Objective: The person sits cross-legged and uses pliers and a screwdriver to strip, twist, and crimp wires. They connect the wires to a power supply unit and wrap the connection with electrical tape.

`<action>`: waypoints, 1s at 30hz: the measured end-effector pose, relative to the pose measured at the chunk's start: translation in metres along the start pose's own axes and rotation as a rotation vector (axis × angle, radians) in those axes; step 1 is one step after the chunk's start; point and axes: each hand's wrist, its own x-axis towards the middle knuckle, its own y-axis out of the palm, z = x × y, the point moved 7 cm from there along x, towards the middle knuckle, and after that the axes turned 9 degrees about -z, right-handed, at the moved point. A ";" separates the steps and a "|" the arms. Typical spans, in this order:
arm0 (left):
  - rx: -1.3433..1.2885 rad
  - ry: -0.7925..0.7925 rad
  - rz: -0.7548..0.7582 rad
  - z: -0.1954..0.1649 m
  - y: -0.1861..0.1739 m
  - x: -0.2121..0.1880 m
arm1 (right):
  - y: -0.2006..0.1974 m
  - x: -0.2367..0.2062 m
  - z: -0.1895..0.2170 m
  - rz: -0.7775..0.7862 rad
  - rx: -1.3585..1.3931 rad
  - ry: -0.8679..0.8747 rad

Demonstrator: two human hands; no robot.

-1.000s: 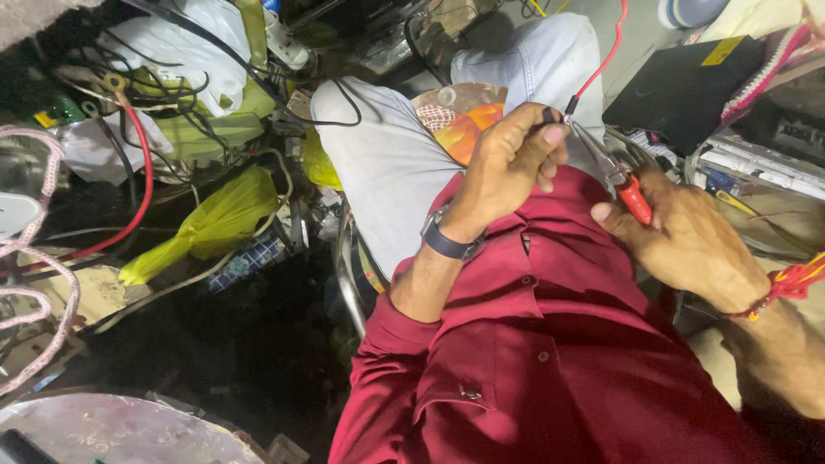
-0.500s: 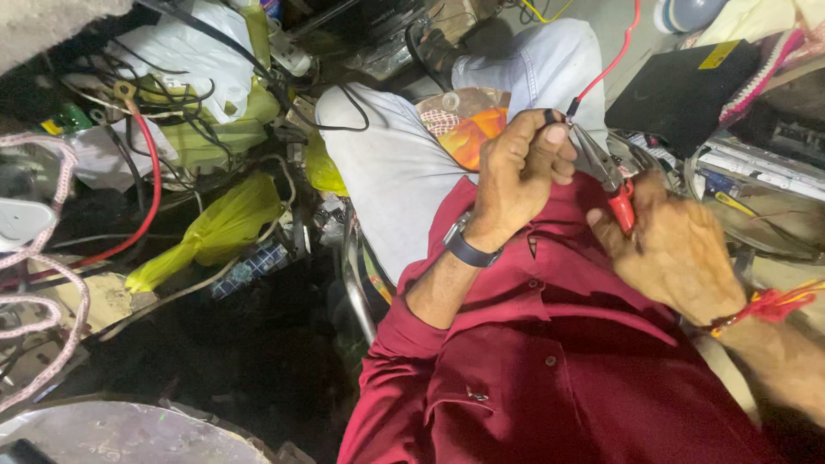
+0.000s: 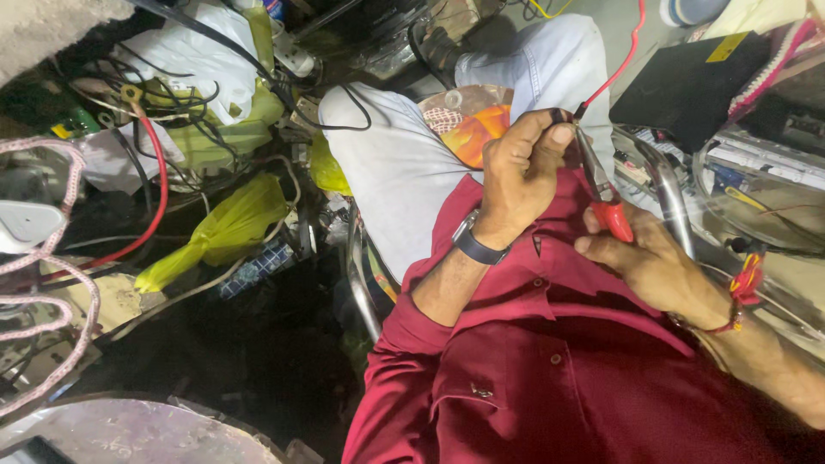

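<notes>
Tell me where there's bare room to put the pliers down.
Little: the light trouser thigh beside the orange packet, and the flat black box top. The floor round the yellow bag and red cable is crowded with wires. Right hand holds the red-handled pliers.

Dark floor (image 3: 258,361) is cluttered with tangled black cables (image 3: 180,94), yellow plastic bags (image 3: 228,228) and pink cord (image 3: 51,275). A black box (image 3: 687,86) is seen at right.
</notes>
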 end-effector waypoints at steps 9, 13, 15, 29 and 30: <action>-0.471 -0.263 0.275 0.019 0.010 -0.006 | -0.004 -0.004 0.021 -0.128 -0.157 -0.320; -0.602 -0.347 0.319 0.017 0.012 -0.009 | 0.002 -0.002 0.008 0.029 -0.003 -0.194; -0.667 -0.395 0.325 0.011 0.014 -0.011 | -0.003 -0.003 0.003 -0.072 -0.142 -0.186; -0.597 -0.182 0.387 -0.080 -0.026 0.021 | -0.035 0.014 -0.051 0.116 -0.271 0.067; -0.588 -0.198 0.430 -0.074 -0.018 0.022 | -0.049 0.021 -0.052 0.034 -0.183 0.045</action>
